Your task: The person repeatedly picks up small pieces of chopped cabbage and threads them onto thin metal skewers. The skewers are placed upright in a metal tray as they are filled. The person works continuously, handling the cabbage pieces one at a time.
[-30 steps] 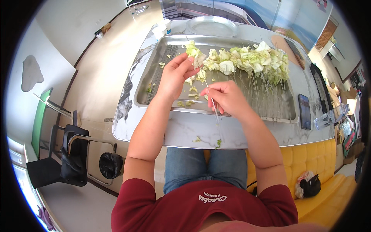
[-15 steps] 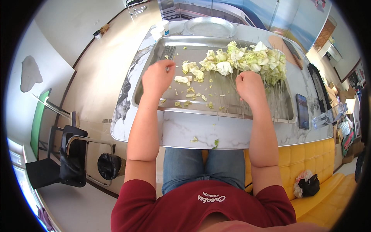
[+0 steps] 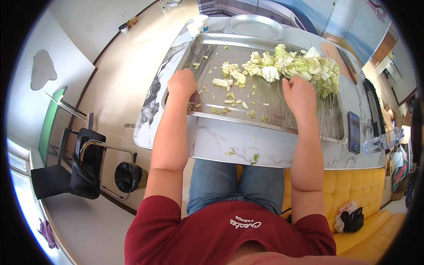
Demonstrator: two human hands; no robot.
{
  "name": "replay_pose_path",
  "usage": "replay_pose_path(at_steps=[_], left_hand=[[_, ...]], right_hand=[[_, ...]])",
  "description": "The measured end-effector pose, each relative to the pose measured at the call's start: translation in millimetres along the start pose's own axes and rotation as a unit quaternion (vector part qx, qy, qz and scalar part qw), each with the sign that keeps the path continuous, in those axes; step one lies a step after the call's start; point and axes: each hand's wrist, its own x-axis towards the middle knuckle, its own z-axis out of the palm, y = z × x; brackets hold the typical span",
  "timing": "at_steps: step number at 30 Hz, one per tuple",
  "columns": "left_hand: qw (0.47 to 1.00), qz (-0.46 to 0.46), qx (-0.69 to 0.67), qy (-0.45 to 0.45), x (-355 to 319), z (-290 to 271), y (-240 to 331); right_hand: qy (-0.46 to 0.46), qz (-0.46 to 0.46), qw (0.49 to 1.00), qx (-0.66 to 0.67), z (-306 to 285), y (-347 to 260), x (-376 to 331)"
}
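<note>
Tray (image 3: 270, 102) holds pale green leaf pieces (image 3: 304, 66) and thin skewers (image 3: 205, 57).

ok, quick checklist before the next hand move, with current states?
1. Left hand empty: cannot tell; its fingers are hidden, at the tray's left side.
2. Right hand empty: cannot tell; it is curled just in front of the leaf pile.
3. Loose thin rods inside the tray: ok; they lie at its left end.
4. Loose leaf pieces inside the tray: ok; several lie left of the pile.
5. Tabletop free of scraps: not ok; a green scrap lies near the front edge.
6. Phone off the tray: ok; it lies to its right.
</note>
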Motion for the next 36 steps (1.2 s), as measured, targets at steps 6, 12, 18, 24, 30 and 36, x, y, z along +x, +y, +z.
replay_pose_path(at_steps=[6, 12, 18, 24, 30, 36], left_hand=[[0.998, 0.020, -0.012, 0.052, 11.2, 12.1, -8.3], [0.944, 0.081, -0.321, -0.005, -16.3, -22.8, 13.8], [0.719, 0.299, -0.528, -0.340, -68.3, -10.7, 64.1], [0.872, 0.305, -0.343, -0.171, -45.0, -6.9, 62.1], [0.960, 0.262, -0.091, 0.048, -4.4, 32.9, 29.6], [0.979, 0.177, -0.099, 0.003, -9.0, 22.9, 34.1]], right_hand=[[0.072, -0.027, 0.996, 0.039, -3.0, -8.0, -2.8], [0.060, -0.064, 0.954, 0.288, 5.7, -21.0, -13.0], [-0.115, 0.022, 0.799, 0.590, 5.8, -40.1, -17.7], [-0.130, 0.069, 0.766, 0.626, -1.0, -33.3, -15.9], [-0.174, 0.075, 0.743, 0.642, -8.1, -35.5, -17.1], [-0.194, 0.076, 0.755, 0.622, -6.6, -35.0, -15.9]])
